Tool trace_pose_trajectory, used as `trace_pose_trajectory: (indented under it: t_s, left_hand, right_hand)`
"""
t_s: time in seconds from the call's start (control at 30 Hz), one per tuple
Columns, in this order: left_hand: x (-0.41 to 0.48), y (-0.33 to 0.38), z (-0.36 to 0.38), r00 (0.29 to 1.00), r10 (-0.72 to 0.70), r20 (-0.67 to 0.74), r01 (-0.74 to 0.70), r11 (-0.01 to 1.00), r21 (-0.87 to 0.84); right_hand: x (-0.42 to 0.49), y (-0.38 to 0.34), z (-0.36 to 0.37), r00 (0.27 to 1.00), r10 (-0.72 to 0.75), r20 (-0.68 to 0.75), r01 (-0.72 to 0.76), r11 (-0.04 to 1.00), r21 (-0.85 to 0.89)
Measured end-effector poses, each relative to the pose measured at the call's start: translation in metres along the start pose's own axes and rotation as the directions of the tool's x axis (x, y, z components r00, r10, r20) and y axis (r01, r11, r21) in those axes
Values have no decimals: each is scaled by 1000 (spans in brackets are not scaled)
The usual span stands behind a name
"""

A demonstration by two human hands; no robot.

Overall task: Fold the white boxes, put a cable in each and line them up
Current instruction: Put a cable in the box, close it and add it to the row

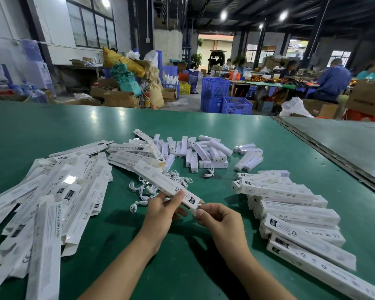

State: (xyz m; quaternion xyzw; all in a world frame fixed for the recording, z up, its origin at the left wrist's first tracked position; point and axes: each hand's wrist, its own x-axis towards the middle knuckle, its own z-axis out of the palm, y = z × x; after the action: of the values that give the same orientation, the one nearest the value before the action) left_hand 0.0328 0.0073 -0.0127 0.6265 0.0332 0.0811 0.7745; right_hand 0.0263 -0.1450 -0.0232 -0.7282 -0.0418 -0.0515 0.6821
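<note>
Hands meet over one white box (160, 180), raised just above the green table (52, 126) and slanting from far left to near right. The left hand (162, 211) grips the box near its nearer end, thumb pressed on the printed top and fingers curled beneath. The right hand (217, 217) pinches that end itself between thumb and forefinger, where a small white piece sticks out. Whether that piece is a flap or a cable tip cannot be told.

Left of the box sprawls a heap of flat unfolded boxes (52, 202), overlapping too thickly to count, well over a dozen. Under and just behind the box lies a tangle of small coiled white cables (147, 189), roughly half a dozen. One lone cable (210, 171) rests right of the box's far half. Another single coil (136, 205) lies just left of the left hand.

Beyond the box's far end sits a loose pile of short white sticks (195, 150), some twenty or more. Four further sticks (248, 155) lie apart to the right of that pile.

Right of the box, folded boxes (290, 213) lie side by side in a rough row running toward the near edge. At least seven can be counted, with more half hidden behind. Far behind the box, past the table edge, stand three blue crates (214, 89).
</note>
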Motion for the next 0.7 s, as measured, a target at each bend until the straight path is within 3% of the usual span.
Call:
trace_pose_trajectory:
  t_s: [0.23,0.4,0.57,0.7]
  left_hand:
    - [2,-4,-4,998,-46,53,45,999,9]
    - [1,-10,-2,996,-32,85,30,999,21]
    - [4,-13,-1,1000,0,25,0,1000,10]
    - [7,-18,-1,999,30,-22,-29,999,46]
  right_hand:
    - [2,-5,-5,995,100,-25,-92,972,217]
    - [3,-6,-6,994,94,-60,-77,967,243]
    - [3,-6,-3,998,56,-13,-53,986,156]
    - [1,-5,0,1000,-17,-23,16,999,-33]
